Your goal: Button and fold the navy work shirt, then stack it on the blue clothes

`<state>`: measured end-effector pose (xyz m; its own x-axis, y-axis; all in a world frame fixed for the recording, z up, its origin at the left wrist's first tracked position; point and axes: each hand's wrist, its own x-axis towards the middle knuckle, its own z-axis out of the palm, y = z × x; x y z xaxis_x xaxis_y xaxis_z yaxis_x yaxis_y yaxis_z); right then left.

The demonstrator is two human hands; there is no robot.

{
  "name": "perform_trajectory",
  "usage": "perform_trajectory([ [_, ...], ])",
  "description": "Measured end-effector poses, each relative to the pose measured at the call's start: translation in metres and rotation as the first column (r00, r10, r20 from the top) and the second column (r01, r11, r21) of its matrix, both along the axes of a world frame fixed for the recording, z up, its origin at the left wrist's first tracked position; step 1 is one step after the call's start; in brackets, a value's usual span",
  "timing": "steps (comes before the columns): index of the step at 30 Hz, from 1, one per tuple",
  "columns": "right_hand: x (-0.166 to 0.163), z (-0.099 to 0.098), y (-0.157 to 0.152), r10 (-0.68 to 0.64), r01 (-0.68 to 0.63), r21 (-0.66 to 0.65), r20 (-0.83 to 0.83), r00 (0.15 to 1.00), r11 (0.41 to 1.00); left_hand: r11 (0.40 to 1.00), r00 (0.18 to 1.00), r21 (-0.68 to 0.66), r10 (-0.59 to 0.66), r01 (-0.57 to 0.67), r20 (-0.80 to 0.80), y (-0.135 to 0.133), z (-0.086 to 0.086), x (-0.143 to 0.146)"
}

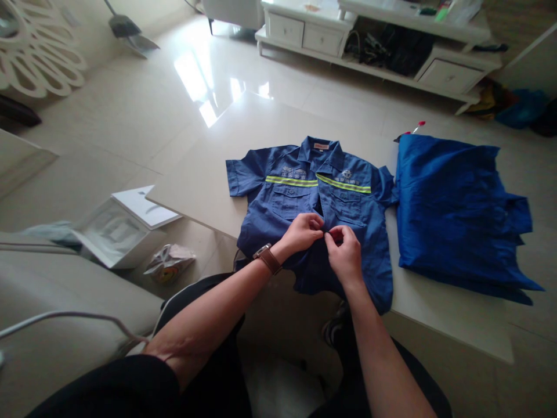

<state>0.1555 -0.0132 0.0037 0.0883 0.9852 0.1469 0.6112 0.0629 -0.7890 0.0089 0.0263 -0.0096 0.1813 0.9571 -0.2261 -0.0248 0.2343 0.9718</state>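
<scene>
A blue short-sleeved work shirt with yellow reflective stripes lies face up, its collar pointing away from me. Its lower hem hangs over the near edge of the pale table. My left hand, with a watch on the wrist, pinches one front edge of the shirt. Close beside it, my right hand pinches the other front edge, the fingertips of both hands nearly touching. A dark gap shows between the edges just above my fingers. Any button between them is too small to make out.
A folded stack of brighter blue cloth rests on the table to the right. An open white box and a crumpled plastic bag are at the left. Beyond the table stand a white TV cabinet and a dustpan.
</scene>
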Motion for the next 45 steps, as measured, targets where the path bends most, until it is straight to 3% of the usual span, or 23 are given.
perform_trajectory([
  [14,-0.004,0.006,-0.002,-0.007,0.007,0.035,-0.005,1.0,0.999,0.989,0.997,-0.141,0.048,-0.039,0.062,-0.001,0.012,0.001],
  [18,-0.004,-0.006,-0.001,-0.076,0.066,-0.081,-0.138,0.988,0.995,0.995,0.999,-0.091,-0.045,0.045,-0.006,-0.002,0.013,-0.002],
  [22,0.001,-0.015,0.0,-0.125,0.036,-0.268,-0.324,0.938,0.963,0.994,0.989,-0.047,-0.103,0.098,-0.105,-0.003,0.014,-0.007],
  [24,0.004,-0.014,0.002,-0.132,0.053,-0.256,-0.299,0.945,0.965,0.989,0.972,-0.029,-0.149,0.146,-0.182,-0.004,0.015,-0.01],
  [29,0.008,-0.009,0.003,-0.115,0.109,-0.07,-0.085,0.99,0.992,0.9,0.83,-0.09,-0.428,0.426,-0.356,-0.009,0.018,-0.016],
  [34,0.009,-0.023,0.001,0.025,-0.016,-0.159,0.053,0.998,0.987,0.744,0.628,-0.226,-0.657,0.629,-0.416,-0.016,0.017,-0.015],
  [36,0.009,-0.027,0.0,0.079,-0.055,-0.217,0.105,0.991,0.975,0.703,0.588,-0.27,-0.704,0.658,-0.399,-0.018,0.017,-0.014],
  [38,0.008,-0.03,-0.001,0.107,-0.067,-0.256,0.147,0.983,0.964,0.721,0.577,-0.265,-0.679,0.64,-0.454,-0.02,0.017,-0.014],
  [43,0.002,-0.03,-0.005,0.168,-0.112,-0.255,0.21,0.963,0.96,0.912,0.566,-0.108,-0.335,0.395,-0.753,-0.018,0.014,-0.019],
  [45,0.0,-0.031,-0.007,0.206,-0.146,-0.255,0.226,0.952,0.956,0.916,0.581,-0.096,-0.325,0.389,-0.747,-0.015,0.014,-0.02],
])
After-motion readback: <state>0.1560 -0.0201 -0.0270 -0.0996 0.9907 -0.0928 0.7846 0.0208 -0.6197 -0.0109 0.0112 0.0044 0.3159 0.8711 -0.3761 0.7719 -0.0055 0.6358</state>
